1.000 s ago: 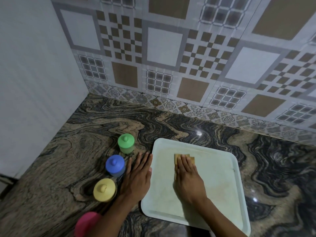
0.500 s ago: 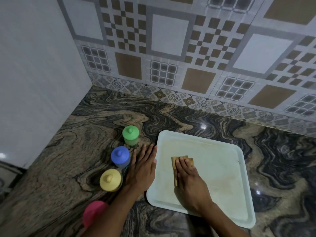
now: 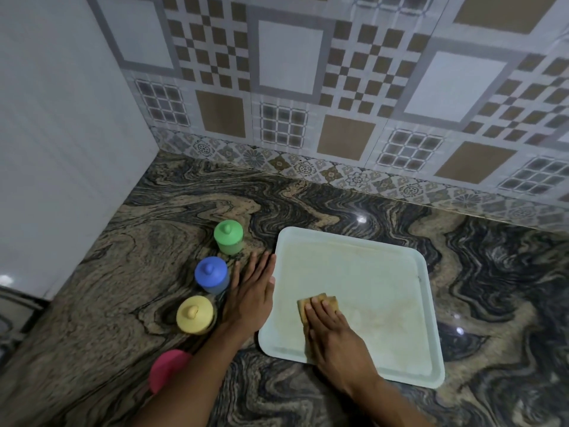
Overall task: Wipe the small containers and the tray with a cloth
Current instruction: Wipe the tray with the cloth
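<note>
Marbled counter (image 3: 338,204), tiled corner | tray (image 3: 385,272) lay flat; my right hand (image 3: 335,337), fingers straight, pressed the cloth (image 3: 332,303) on its near-left floor | my left hand (image 3: 249,297) rested flat against its left rim | I judged overlapping strokes with steady pressure best.

Bare hands (image 3: 251,298), bare forearms (image 3: 191,380).

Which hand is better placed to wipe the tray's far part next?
Probably the right hand: it presses the cloth flat on the tray. The left hand lies flat on the counter beside the tray, without cloth.
</note>
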